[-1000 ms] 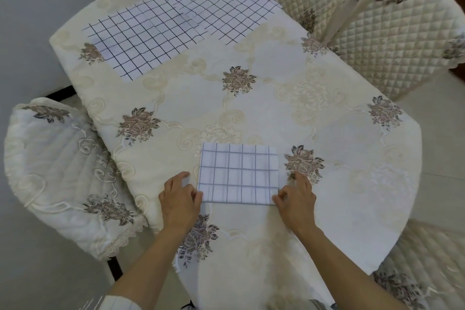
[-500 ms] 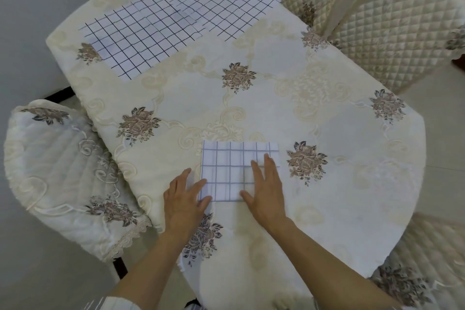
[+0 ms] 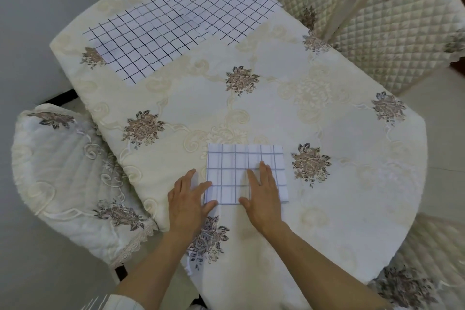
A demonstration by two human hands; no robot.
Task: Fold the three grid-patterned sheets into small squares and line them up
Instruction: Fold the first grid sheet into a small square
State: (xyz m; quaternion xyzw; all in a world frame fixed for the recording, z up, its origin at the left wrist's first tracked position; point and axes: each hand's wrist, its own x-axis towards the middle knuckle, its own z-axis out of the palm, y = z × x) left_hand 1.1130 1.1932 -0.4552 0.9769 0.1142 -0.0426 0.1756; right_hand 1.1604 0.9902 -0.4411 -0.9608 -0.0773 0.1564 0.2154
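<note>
- The folded sheet (image 3: 234,166) lies low in the frame, centre, on the cloth-covered worktop (image 3: 327,209). It is a rectangle wider than it is deep, so I judge it needs at least one more fold to make a small square.
- The left grip (image 3: 187,205) is flat with straight fingers. Its fingertips and thumb rest on the sheet's left edge and near-left corner, holding nothing.
- The right grip (image 3: 261,194) is also flat and unclenched, palm down on the sheet right of centre, pressing the layers.
- To do this step well, sweep the flat palm outward to the creases while the other hand pins the corner, so the layers don't slide on the soft cloth. Line up the printed grid before the next fold.
- The sheet's near edge sits close to where the cloth drops off the worktop at the bottom of the frame. Pressing towards the body there could drag it over, so work away from that edge.
- Bare cloth lies open above and to the right of the sheet, room enough for a row.
- The left flat sheet (image 3: 141,40) and right flat sheet (image 3: 221,5) wait overlapping in the upper left, well apart, unfolded.
- Padded chairs (image 3: 402,33) crowd the upper right edge.
</note>
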